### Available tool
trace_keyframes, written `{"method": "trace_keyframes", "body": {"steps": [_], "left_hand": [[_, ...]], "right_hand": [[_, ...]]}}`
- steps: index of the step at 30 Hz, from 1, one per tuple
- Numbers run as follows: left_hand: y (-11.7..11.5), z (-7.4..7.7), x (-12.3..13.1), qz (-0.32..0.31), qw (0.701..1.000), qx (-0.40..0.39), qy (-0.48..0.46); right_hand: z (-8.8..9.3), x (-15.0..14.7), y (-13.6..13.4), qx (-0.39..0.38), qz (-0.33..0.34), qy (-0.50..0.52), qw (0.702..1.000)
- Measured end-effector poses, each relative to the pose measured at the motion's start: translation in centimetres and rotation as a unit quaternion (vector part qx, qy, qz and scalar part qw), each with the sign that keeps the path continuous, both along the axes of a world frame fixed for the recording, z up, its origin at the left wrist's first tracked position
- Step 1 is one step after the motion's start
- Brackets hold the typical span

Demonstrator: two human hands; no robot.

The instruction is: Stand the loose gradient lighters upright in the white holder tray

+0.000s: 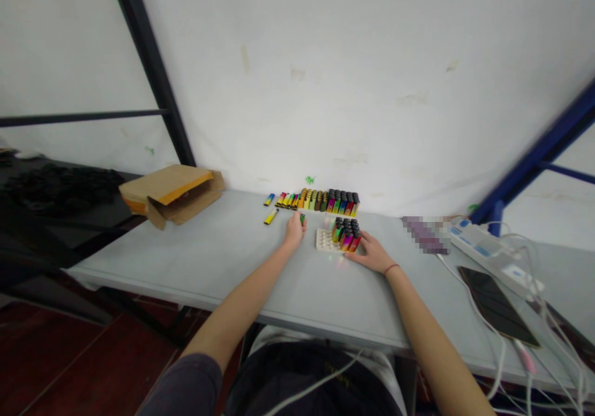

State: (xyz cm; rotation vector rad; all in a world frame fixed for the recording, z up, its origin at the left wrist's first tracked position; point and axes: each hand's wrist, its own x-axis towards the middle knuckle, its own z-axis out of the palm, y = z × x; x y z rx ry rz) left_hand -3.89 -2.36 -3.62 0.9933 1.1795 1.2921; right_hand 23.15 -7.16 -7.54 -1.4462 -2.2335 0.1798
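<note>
My left hand is closed around a green lighter, left of a white tray with round holes. Colourful lighters with black tops stand upright in the right part of that tray; holes show at its left. My right hand rests at the tray's right end, thumb and fingers apart around its edge. Behind, against the wall, stand rows of more lighters, some with black tops, others yellowish. Several lie flat to their left, with a yellow one nearer me.
An open cardboard box lies at the left of the grey table. On the right are a phone, a white power strip, loose cables and a blurred-out flat object. A white wall stands behind the table.
</note>
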Motion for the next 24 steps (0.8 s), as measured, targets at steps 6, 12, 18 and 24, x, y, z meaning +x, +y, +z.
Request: {"method": "trace_keyframes", "body": {"steps": [6,12,18,24], "left_hand": [[-0.1,0.6,0.0,0.035,0.998,-0.03,-0.047],[-0.2,1.2,-0.1,0.028,0.997,-0.063,-0.039],[-0.3,1.0,0.0,0.019,0.998,-0.045,-0.034],[-0.2,0.8,-0.1,0.04,0.997,-0.036,-0.063]], "right_hand": [[-0.1,0.0,0.0,0.002,-0.008,-0.005,1.0],[0.0,0.0,0.0,0.003,-0.008,-0.004,1.0],[0.0,0.0,0.0,0.006,-0.001,-0.003,1.0],[-0.1,0.0,0.0,0.01,-0.003,-0.001,1.0]]}}
